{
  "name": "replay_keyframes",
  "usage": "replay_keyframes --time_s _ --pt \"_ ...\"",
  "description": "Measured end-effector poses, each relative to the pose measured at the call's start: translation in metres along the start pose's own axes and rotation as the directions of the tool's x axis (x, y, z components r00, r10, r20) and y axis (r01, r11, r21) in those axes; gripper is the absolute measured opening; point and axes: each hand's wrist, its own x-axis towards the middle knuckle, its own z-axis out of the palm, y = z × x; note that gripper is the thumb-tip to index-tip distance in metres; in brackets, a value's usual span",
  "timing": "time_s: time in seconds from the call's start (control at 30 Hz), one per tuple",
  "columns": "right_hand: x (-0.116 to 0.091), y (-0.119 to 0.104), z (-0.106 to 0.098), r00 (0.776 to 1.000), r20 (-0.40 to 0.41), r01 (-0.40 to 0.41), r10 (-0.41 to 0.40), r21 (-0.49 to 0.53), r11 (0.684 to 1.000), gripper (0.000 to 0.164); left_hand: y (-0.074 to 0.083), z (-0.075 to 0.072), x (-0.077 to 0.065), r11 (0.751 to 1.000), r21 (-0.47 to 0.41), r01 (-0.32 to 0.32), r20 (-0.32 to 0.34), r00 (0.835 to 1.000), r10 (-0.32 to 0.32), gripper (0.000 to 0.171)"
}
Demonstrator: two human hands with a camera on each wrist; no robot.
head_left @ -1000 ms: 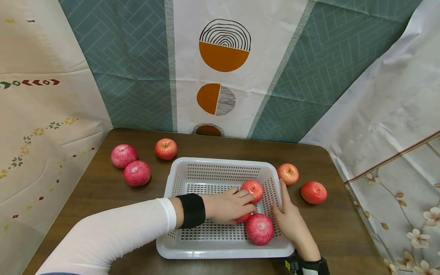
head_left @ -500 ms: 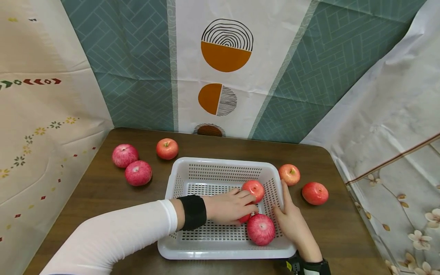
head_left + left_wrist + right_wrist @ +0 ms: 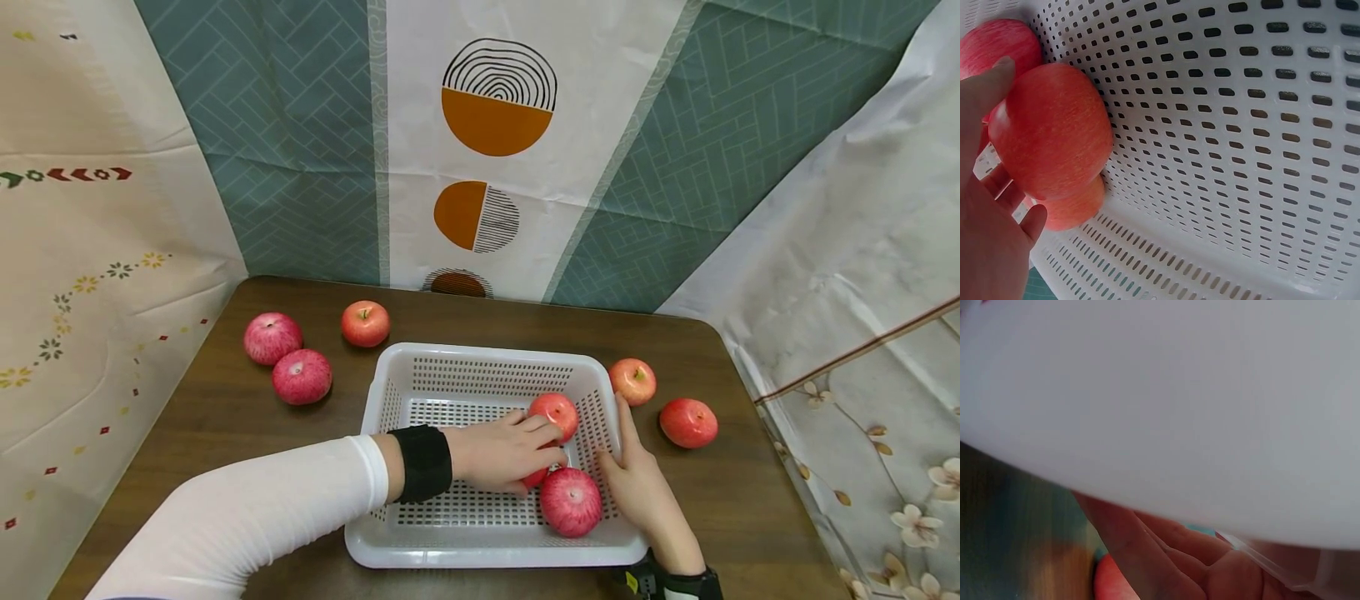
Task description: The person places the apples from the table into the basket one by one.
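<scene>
A white perforated plastic basket [image 3: 480,557] stands on the table, seen in the head view. Inside its right half my left hand [image 3: 498,454] curls its fingers round a red apple [image 3: 1054,131], which the hand mostly covers from above. Against that apple, in the left wrist view, lie a second apple [image 3: 1075,209] and a pink streaked round fruit [image 3: 1007,44]. My right hand [image 3: 641,483] grips the basket's right wall, thumb on the inner side and fingers outside. The right wrist view is largely filled by the blurred white basket, with fingers [image 3: 1141,550] below it.
Left of the basket, two pink streaked fruits [image 3: 302,377] sit beside each other, with an apple [image 3: 365,323] behind. An apple [image 3: 632,382] lies close to the basket's right rim, and another red fruit [image 3: 688,422] farther right. Patterned cloth [image 3: 307,167] hangs behind the brown table [image 3: 720,533].
</scene>
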Motion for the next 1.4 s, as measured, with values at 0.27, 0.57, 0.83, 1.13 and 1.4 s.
replay_keyframes --time_s 0.27,0.57,0.83,1.13,1.4 --pt "0.000 0.000 0.000 1.000 -0.002 0.001 -0.001 0.002 1.000 0.087 -0.001 0.000 0.000 1.000 -0.010 0.001 -0.006 1.000 -0.001 0.068" --pt "0.001 0.000 0.001 1.000 0.007 0.006 -0.006 0.005 1.000 0.087 0.001 -0.006 -0.002 1.000 -0.014 0.011 -0.011 1.000 -0.011 0.068" --pt "0.001 -0.001 -0.001 0.999 0.024 -0.035 0.035 -0.001 0.999 0.087 -0.004 -0.028 -0.018 0.985 -0.168 0.032 -0.069 0.997 -0.045 0.060" --pt "0.001 -0.001 0.000 0.999 0.020 -0.025 0.025 -0.017 1.000 0.088 -0.021 -0.047 -0.059 0.927 -0.362 0.100 -0.145 0.976 -0.162 0.052" --pt "0.002 -0.002 0.000 0.999 0.020 -0.034 0.035 -0.021 0.999 0.088 -0.021 -0.066 -0.086 0.905 -0.418 0.079 -0.242 0.951 -0.194 0.051"
